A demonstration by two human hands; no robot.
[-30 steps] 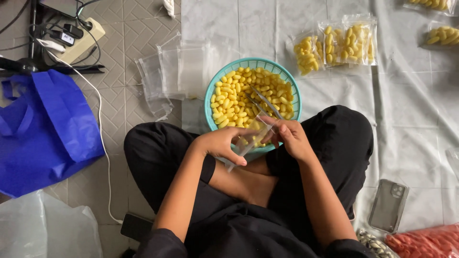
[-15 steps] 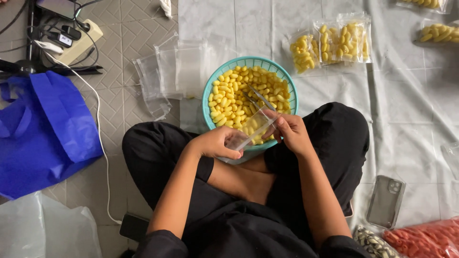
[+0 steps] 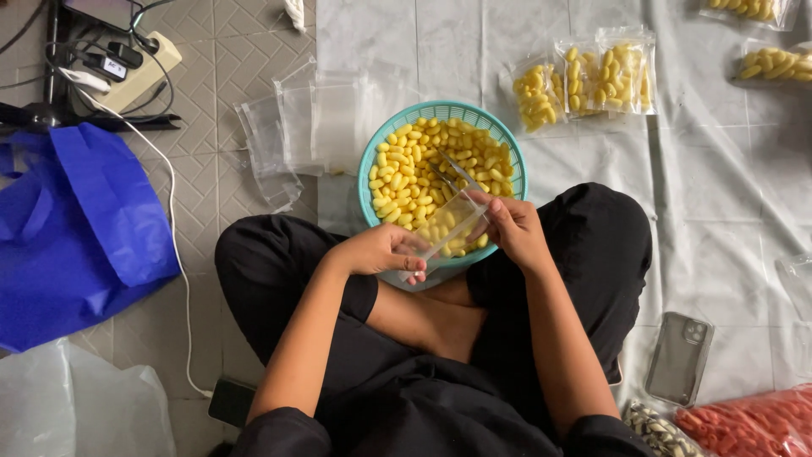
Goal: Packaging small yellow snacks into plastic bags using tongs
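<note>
One teal basket (image 3: 370, 169) of yellow cocoons sits at twelve o'clock. Three filled bags (image 3: 592, 76) lie at one o'clock, two more filled bags (image 3: 761, 63) at two. One stack of empty bags (image 3: 313, 118) at eleven; one blue tote (image 3: 76, 220) at nine; one phone (image 3: 679, 358) at four.
</note>
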